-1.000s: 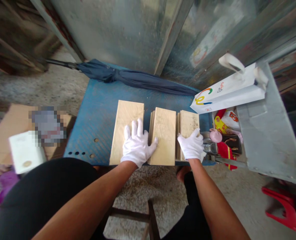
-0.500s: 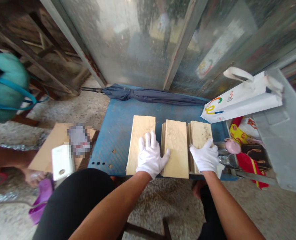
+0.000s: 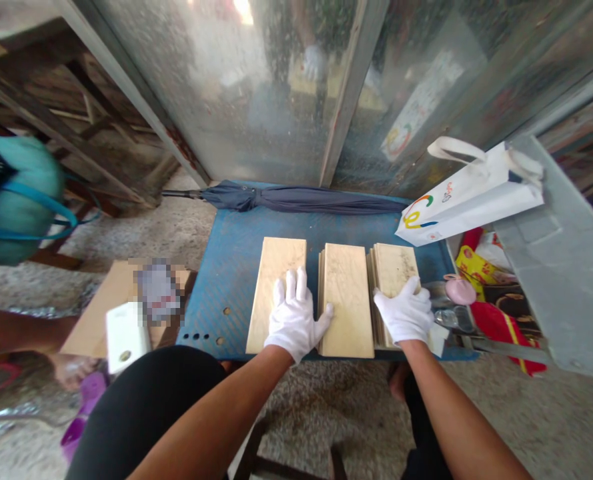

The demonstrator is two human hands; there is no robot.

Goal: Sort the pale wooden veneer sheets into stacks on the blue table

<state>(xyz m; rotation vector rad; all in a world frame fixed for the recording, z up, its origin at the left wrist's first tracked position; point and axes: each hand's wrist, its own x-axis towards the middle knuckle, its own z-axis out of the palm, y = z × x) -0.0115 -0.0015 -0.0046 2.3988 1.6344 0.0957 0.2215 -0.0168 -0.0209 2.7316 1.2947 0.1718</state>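
Observation:
Three stacks of tan paper sheets lie side by side on a blue table [image 3: 226, 267]. My left hand [image 3: 294, 315], in a white glove, rests flat with fingers spread on the left stack [image 3: 275, 280], its thumb touching the middle stack [image 3: 346, 287]. My right hand [image 3: 404, 312], also gloved, lies flat with fingers apart on the near end of the right stack [image 3: 394, 267].
A folded dark umbrella [image 3: 296, 198] lies along the table's far edge. A white paper bag [image 3: 469, 193] and a bin of red and yellow items [image 3: 481, 280] stand at the right. A cardboard box [image 3: 106, 307] and another person's arm [image 3: 21, 331] are at the left.
The view has shifted a little; both hands stay flat on the stacks, in nearly the same place.

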